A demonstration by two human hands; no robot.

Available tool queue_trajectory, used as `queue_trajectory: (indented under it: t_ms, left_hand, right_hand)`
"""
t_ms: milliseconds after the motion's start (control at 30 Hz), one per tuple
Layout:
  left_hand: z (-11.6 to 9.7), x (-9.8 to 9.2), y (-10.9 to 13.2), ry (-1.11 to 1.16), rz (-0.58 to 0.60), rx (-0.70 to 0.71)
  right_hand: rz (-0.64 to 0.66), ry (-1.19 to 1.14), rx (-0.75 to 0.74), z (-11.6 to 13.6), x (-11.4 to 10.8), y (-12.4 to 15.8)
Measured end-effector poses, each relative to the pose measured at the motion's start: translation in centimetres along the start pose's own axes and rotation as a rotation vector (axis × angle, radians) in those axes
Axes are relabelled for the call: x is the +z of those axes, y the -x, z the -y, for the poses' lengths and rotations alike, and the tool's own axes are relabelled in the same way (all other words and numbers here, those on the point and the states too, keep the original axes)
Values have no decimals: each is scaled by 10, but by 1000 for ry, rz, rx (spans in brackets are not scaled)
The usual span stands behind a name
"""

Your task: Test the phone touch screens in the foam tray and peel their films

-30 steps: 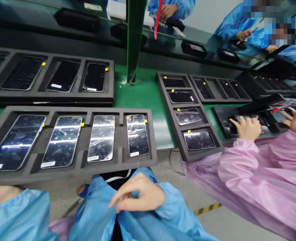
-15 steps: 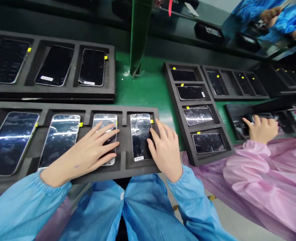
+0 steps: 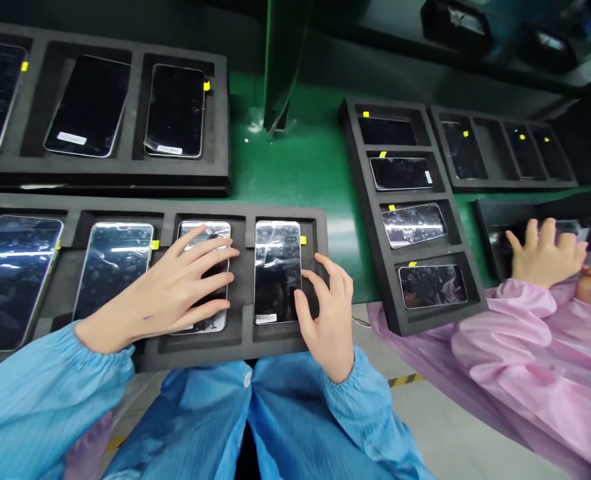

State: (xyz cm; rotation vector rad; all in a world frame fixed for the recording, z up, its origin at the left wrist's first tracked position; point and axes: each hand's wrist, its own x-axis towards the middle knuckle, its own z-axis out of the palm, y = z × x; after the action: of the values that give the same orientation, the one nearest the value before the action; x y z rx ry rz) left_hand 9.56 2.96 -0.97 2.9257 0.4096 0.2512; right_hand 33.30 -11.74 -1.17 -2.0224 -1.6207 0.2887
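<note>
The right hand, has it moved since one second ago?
Yes. Against the near tray, the right hand went forward from over the lap to the tray's right end.

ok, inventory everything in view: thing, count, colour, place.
Trays: 4 distinct, dark grey: near tray, back-left tray, right tray, far-right tray
Screens: 14 distinct, dark, 4/3/4/3 in those
Black tray: 1, black, right side, contents unclear
Yellow tabs: over ten, yellow, along screens
White labels: several, white, on some screens
Tabletop: 1, green, under trays
Post: 1, green, back centre
Cases: at least 2, black, top right
Floor: 1, grey, bottom right
Co-worker's hands: 2, far right
Co-worker's sleeves: 2, pink, right
Own coat: 1, blue, bottom
Left hand: 1, over near tray's third screen
Right hand: 1, at fourth screen's right edge
</note>
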Motion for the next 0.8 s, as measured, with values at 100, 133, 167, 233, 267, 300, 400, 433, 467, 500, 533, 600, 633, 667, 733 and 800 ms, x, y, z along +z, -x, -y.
queue_trajectory:
  t_ms: [100,133,167,233,267,300,400,433,467,500,533,600,633,667,733,800]
  left_hand:
    - [4,2,2,-25,-25,-4]
    - [4,3,3,-26,-26,-33]
    - [3,4,3,-27,-23,-59]
    - [2,5,2,-26,-10,-101]
    - [1,5,2,-21,-2,-115]
    - [0,5,2,-15,5,-130]
    - [0,4,1,-22,9,-140]
    - [1,3,0,-39,2,-131]
    - [1,2,-1,-58,-7,-118]
    - [1,1,-2,-75,-18,-106]
    - [2,0,-2,-86,-29,-100]
    - [2,-2,-4,-90,-48,-107]
    - [3,-2,-4,-87,-52,-114]
    - [3,-3,-3,-83,-53,-122]
    - [5,-3,-2,-73,-45,-133]
    - [7,-2,0,-61,-23,-143]
  right_hand:
    - [-3,-26,18,-2,1,0]
    - [2,-23,25,-2,1,-1]
    - [10,-18,32,-2,1,-1]
    - [30,-18,44,-2,0,-2]
    - [41,-25,47,-2,-1,-3]
    - [49,-36,51,-2,-1,-3]
    - [71,-81,56,-6,-2,-5]
    - [80,-95,55,-8,-3,-6]
    - [89,-106,53,-10,-3,-6]
    - [99,-113,49,-12,-2,-7]
    - [108,-115,42,-14,-2,-8]
    - [119,-112,29,-16,-1,-9]
    - [121,-111,24,-17,-1,-10]
    - [118,-113,20,-17,0,-10]
    - [106,-119,19,-17,1,-11]
    - [94,-117,21,-17,1,-11]
